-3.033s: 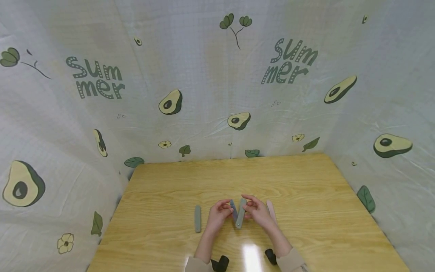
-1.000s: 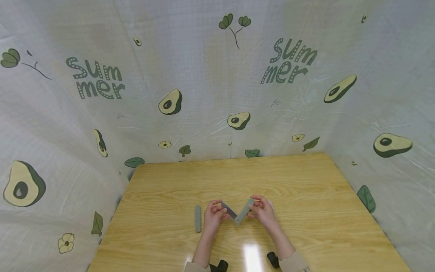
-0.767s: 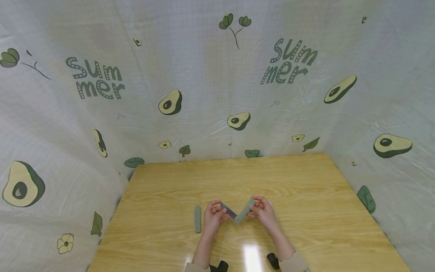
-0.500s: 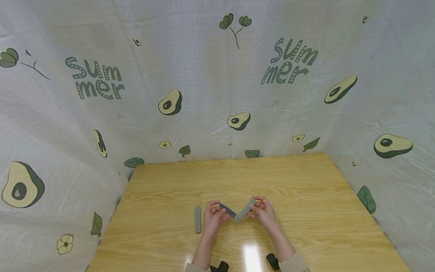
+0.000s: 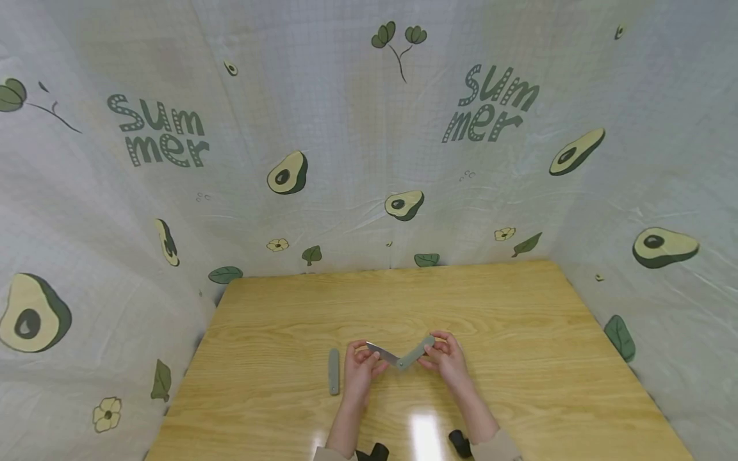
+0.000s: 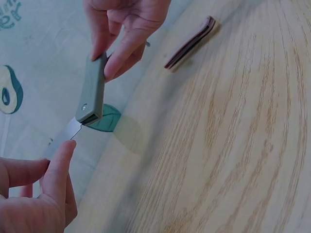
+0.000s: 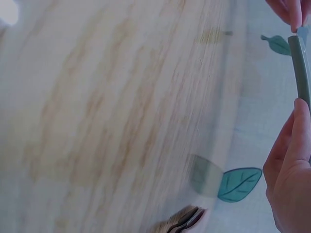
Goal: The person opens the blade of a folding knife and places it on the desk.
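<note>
Between my two hands is a folding knife [image 5: 416, 353] with a grey-green handle, its metal blade swung partway out into a wide V. My left hand [image 5: 357, 376] pinches the blade between thumb and fingers, as the left wrist view shows close up. The far end of the handle [image 6: 92, 90] is gripped by my right hand [image 5: 452, 363], thumb on one side and fingers on the other. On the table left of my left hand lies a second grey-green folding knife [image 5: 334, 372], folded.
A pink folded knife [image 6: 190, 43] lies on the wooden table [image 5: 277, 320] beyond my right hand, mostly hidden in the head view. Patterned cloth [image 5: 346, 128] hangs behind the table and along both sides. Black devices [image 5: 459, 443] sit at my wrists.
The knife's blade has swung away from its handle, widening from a narrow V. My left hand has moved left with the blade, my right hand slightly right. The folded knives stay put.
</note>
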`<control>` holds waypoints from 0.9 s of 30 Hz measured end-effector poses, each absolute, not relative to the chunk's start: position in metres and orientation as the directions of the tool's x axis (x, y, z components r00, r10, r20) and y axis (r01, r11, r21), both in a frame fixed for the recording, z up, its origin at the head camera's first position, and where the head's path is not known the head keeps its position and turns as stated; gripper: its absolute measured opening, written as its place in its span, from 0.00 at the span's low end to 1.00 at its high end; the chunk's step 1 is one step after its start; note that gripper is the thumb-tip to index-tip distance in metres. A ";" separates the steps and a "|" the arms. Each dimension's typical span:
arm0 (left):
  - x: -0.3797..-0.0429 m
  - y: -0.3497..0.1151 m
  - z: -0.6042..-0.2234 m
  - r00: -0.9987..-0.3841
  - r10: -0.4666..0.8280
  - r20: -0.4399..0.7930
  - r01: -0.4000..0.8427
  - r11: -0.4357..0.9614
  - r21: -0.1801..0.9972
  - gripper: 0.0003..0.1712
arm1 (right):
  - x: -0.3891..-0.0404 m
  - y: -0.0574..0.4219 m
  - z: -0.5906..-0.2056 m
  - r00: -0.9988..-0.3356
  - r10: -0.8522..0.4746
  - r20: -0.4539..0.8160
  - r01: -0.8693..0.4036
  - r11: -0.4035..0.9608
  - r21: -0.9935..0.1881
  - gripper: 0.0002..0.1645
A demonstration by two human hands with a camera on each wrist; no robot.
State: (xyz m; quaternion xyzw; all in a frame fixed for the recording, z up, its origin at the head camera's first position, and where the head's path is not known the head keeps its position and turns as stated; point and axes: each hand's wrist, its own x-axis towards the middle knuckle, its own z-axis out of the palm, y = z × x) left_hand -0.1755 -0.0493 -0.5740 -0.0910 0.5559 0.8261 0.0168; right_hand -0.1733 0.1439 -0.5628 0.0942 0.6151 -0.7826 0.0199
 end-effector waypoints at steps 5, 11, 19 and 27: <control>-0.175 -0.048 -0.573 -0.978 -0.093 -0.187 -0.135 -0.404 0.905 0.24 | -0.174 0.143 -0.564 -0.976 0.094 -0.194 0.160 -0.286 -0.945 0.26; -0.175 -0.045 -0.572 -0.976 -0.103 -0.194 -0.133 -0.427 0.894 0.23 | -0.175 0.142 -0.565 -0.972 0.117 -0.201 0.155 -0.321 -0.934 0.26; -0.174 -0.041 -0.570 -0.970 -0.140 -0.198 -0.111 -0.470 0.875 0.24 | -0.170 0.140 -0.562 -0.966 0.124 -0.226 0.172 -0.342 -0.924 0.27; -0.174 -0.037 -0.570 -0.962 -0.177 -0.207 -0.091 -0.505 0.858 0.24 | -0.170 0.138 -0.563 -0.963 0.137 -0.233 0.159 -0.408 -0.899 0.25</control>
